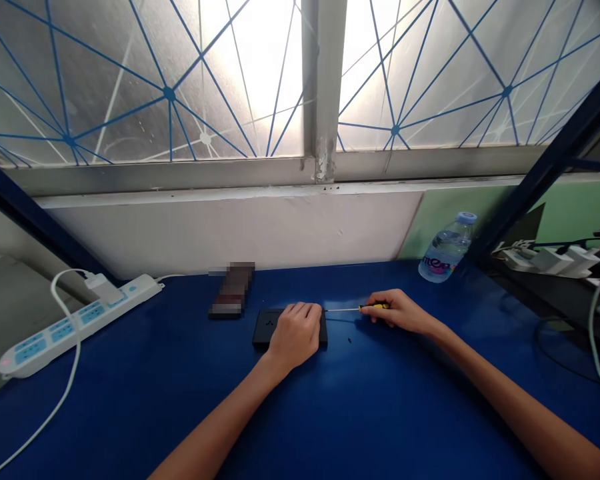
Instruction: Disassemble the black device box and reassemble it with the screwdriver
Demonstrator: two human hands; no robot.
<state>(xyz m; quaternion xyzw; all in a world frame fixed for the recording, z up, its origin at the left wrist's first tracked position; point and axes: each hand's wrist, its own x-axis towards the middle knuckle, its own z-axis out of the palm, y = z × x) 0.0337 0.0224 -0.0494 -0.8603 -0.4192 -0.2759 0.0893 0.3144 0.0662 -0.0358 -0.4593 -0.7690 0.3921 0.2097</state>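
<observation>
A flat black box [267, 327] lies on the blue table [300, 413]. Across its right part rests my left hand [296, 333], fingers bent over the top and far edge, gripping it. My right hand [397, 311] holds a screwdriver [344, 309] by its yellow and black handle. The shaft points left, nearly level, and its tip meets the box's right side near the far corner. A tiny dark piece, perhaps a screw [349, 341], lies on the table to the right of the box.
A white power strip [87, 323] with a plugged-in charger and cable lies at the left. Behind the box is a blurred dark object [233, 290]. A water bottle [445, 250] stands at the back right, near more plugs and cables [555, 260].
</observation>
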